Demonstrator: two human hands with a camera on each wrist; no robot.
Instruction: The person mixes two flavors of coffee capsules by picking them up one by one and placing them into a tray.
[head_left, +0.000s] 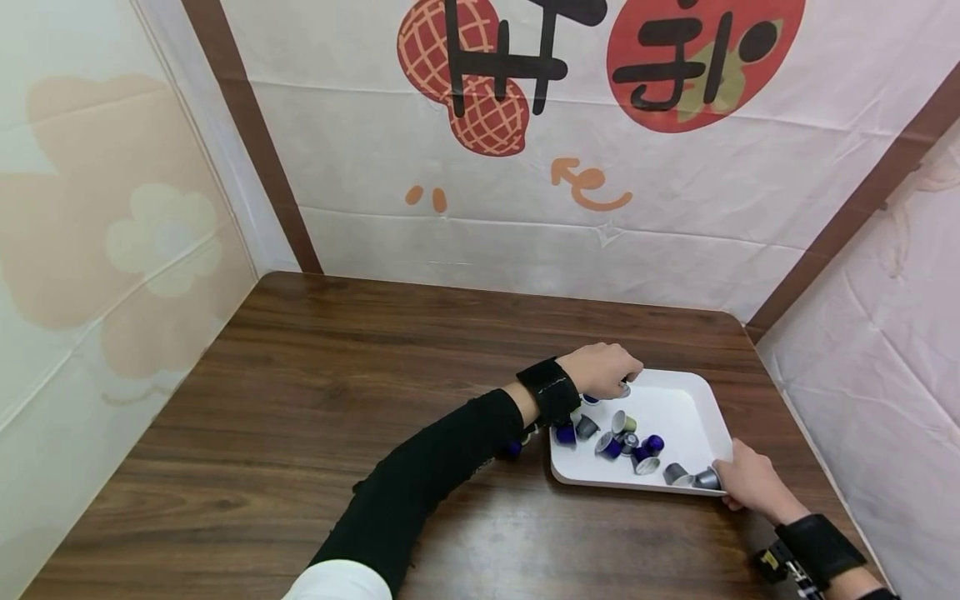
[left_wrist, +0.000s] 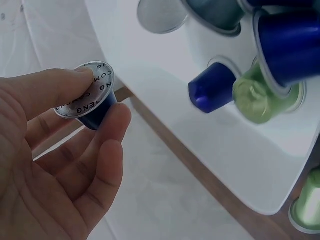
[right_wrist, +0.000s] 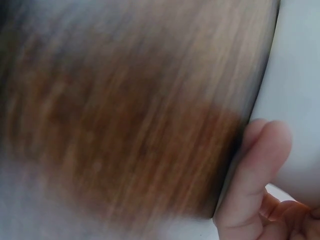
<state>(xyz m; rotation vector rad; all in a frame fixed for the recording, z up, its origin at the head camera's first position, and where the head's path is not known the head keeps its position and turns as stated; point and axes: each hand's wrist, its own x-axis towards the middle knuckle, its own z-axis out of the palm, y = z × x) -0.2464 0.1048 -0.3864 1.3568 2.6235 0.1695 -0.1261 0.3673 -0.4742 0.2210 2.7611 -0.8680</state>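
My left hand (head_left: 600,370) is over the far left corner of the white tray (head_left: 682,408). Between thumb and fingers it pinches a dark blue coffee capsule (left_wrist: 97,112), whose silver printed lid faces the left wrist camera. At the tray's near right corner, my right hand (head_left: 753,479) grips the rim; its fingertips (right_wrist: 272,145) lie against the white surface in the right wrist view. Several blue, grey and green capsules lie loosely inside the tray, among them a blue capsule (left_wrist: 212,87) beside a light green capsule (left_wrist: 257,97).
Just outside the tray's left edge, a green capsule (left_wrist: 307,205) lies on the brown wooden table (head_left: 360,358). My left forearm partly hides that side in the head view. Printed white cloth walls (head_left: 450,242) stand behind the table and at both sides.
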